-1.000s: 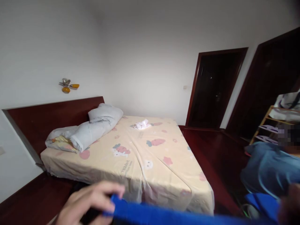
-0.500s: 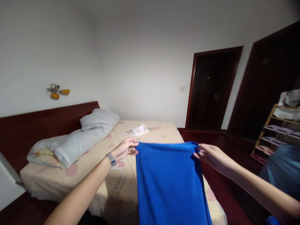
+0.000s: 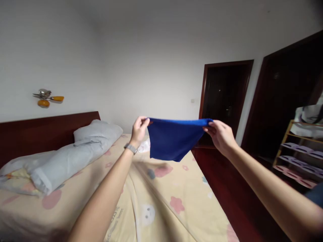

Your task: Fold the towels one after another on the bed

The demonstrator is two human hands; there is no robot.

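A blue cloth is stretched in the air above the bed, its top edge pulled nearly straight and its lower part swung away from me. My left hand pinches its top left corner; a grey watch is on that wrist. At the top right corner, the fingers of my right hand are closed on the fabric. Behind the cloth's left edge, a white crumpled item on the bed is partly hidden.
The bed has a patterned yellow sheet. A rolled grey quilt lies by the dark red headboard. On the right are a shoe rack with several shoes and a dark door.
Both hands have risen with the blue cloth, whose lower part has swung up and forward off the near bed. The view has shifted slightly.
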